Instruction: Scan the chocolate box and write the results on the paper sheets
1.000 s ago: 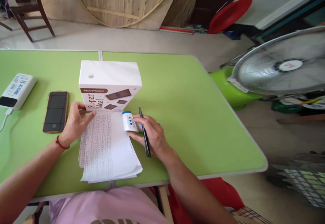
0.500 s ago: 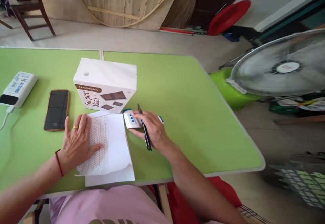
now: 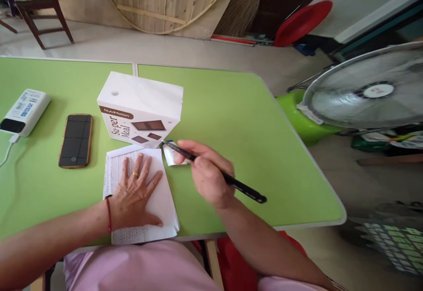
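**Hands on papers and pen**

Pressed left hand point(image 3: 137, 194), fingers spread, flat on the stack of papers point(image 3: 165, 203) at the near edge of the bench point(image 3: 247, 128). Gripped black pen point(image 3: 243, 188) in right hand point(image 3: 206, 176), fingers closed around it, tip pointing at a small white-and-blue item point(image 3: 170, 155) just beside the white box point(image 3: 140, 108). Kept phone point(image 3: 76, 140) and power bank point(image 3: 24, 111) toward the left edge. Looked like steadying the sheets for writing; called next, by that reading, for bringing the pen tip onto the top sheet without shifting the stack.

Left hand point(image 3: 137, 194) now flat on papers point(image 3: 165, 203); pen point(image 3: 218, 173) swung level.
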Motion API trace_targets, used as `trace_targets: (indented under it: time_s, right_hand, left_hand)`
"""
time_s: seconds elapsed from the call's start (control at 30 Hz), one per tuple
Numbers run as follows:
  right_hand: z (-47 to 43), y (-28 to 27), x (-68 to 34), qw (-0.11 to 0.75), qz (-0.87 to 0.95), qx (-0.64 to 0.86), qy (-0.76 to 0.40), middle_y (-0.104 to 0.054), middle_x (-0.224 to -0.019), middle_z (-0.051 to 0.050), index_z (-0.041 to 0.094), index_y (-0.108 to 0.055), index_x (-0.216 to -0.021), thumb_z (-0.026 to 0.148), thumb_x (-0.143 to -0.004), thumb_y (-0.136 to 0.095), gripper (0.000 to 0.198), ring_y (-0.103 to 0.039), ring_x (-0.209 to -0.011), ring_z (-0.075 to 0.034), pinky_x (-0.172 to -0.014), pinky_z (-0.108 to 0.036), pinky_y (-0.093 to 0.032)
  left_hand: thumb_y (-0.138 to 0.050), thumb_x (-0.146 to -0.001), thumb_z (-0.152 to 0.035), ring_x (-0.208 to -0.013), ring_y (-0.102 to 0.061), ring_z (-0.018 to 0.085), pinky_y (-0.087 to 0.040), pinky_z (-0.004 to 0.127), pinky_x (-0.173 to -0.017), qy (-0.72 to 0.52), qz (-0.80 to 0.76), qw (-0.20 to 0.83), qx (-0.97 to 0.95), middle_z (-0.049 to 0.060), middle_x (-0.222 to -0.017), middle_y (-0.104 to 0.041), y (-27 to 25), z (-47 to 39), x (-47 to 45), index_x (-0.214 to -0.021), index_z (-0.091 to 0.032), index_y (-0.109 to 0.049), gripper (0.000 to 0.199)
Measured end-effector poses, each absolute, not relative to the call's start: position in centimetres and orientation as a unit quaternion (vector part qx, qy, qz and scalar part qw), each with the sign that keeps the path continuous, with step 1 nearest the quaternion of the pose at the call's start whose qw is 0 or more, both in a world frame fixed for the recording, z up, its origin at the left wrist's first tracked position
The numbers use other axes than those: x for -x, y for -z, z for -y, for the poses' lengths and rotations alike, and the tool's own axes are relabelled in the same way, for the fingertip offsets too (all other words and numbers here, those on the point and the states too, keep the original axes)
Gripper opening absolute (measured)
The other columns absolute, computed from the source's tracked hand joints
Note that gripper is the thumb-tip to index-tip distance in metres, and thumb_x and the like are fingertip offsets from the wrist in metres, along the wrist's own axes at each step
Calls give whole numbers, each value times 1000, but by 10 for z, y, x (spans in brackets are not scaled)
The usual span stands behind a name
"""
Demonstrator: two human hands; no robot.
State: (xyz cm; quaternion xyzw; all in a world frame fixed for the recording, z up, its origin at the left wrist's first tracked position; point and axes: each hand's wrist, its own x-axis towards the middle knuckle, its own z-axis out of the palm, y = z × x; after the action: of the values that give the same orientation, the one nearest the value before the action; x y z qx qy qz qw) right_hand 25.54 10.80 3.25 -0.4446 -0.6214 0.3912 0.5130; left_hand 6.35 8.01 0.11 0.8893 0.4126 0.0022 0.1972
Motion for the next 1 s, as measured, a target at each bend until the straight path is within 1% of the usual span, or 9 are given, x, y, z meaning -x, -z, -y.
trace_targets:
  time_s: [0.07,0.17,0.27,0.37,0.43,0.53,0.67,0.83,1.0]
  right_hand:
    - [-110,-24,-237,495,572,435,-488,-65,-76,-3,23,-66,-97,42,-90,-50,27,-63,-74,-19,-74,-38,-54]
    - [-116,-6,-217,456,546,465,-527,-64,-72,0,22,-63,-85,34,-82,-60,13,-60,-66,-15,-66,-31,-52]
    - [-121,10,-214,447,590,481,-471,-64,-72,1,22,-61,-85,29,-80,-61,9,-58,-63,-13,-62,-28,-50]
    - [-127,20,-221,471,617,485,-403,-63,-71,2,22,-59,-85,27,-79,-61,8,-58,-61,-13,-59,-26,-49]
    - [-129,24,-225,484,620,488,-378,-63,-69,2,22,-58,-84,26,-78,-61,8,-58,-59,-12,-56,-25,-49]
    - [-131,28,-227,492,626,493,-351,-60,-63,4,22,-56,-81,25,-79,-60,5,-55,-53,-11,-51,-23,-47]
    - [-130,30,-223,480,655,499,-301,-59,-60,5,23,-55,-75,23,-80,-59,6,-52,-50,-10,-50,-22,-45]
    - [-131,31,-222,479,663,504,-278,-59,-59,6,23,-55,-75,22,-82,-57,8,-53,-50,-10,-50,-21,-46]
    - [-130,32,-222,476,671,498,-272,-64,-64,4,23,-56,-77,21,-84,-56,7,-56,-53,-10,-53,-21,-48]
  left_hand:
    - [-65,-57,-83,-146,-6,52,-1,78,-108,9,-411,195,-891,25,-160,-16,5,-78,-65,-152,-21,-29,119]
    - [-67,-58,-81,-147,-9,50,2,74,-112,-6,-411,184,-893,24,-158,-23,9,-77,-64,-154,-20,-25,121]
    - [-67,-58,-81,-147,-7,49,1,72,-113,-7,-407,173,-897,24,-158,-23,8,-76,-64,-155,-18,-24,122]
    - [-70,-56,-79,-147,-6,51,0,74,-111,11,-410,165,-897,25,-161,-14,6,-75,-64,-156,-19,-19,127]
    - [-68,-57,-81,-146,-7,52,-1,74,-110,10,-409,159,-898,25,-161,-10,6,-75,-64,-156,-19,-17,127]
    - [-62,-60,-85,-146,-8,51,0,73,-111,2,-406,147,-902,24,-162,-10,8,-74,-63,-156,-20,-18,124]
    - [-59,-60,-87,-148,-5,49,1,70,-113,-18,-400,127,-908,23,-162,-10,12,-72,-61,-156,-19,-17,125]
    - [-59,-60,-87,-148,-5,48,1,70,-113,-24,-398,125,-908,25,-161,-10,12,-71,-61,-156,-19,-17,125]
    - [-59,-60,-87,-147,-7,49,0,71,-112,-18,-401,127,-907,24,-161,-12,11,-72,-62,-156,-19,-18,124]
